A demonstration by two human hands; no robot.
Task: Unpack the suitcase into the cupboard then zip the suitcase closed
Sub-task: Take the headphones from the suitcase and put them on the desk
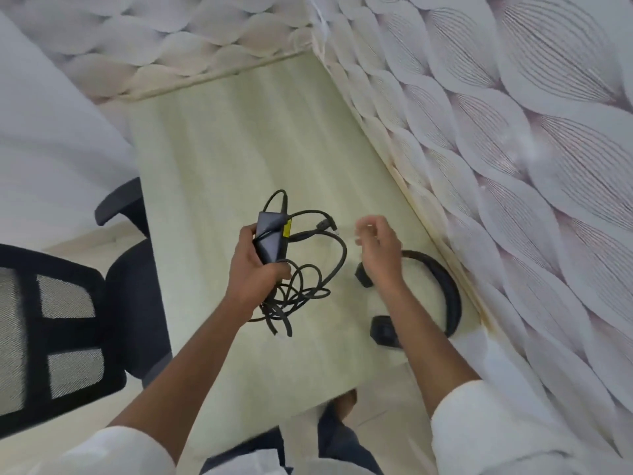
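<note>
Right, my left hand [255, 272] grips the black power-adapter brick with tangled cable [274, 241] above the pale wooden desk's [219, 138] middle, right hand [378, 250] loose and empty; I'd gather dangling loops before stowing.

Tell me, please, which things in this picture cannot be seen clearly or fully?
- headphones: head view, partly covered by the right hand and its forearm.
- power adapter: partly wrapped by the left hand.
- office chair: cut by the left edge.
- Suitcase and cupboard: outside the view.
</note>
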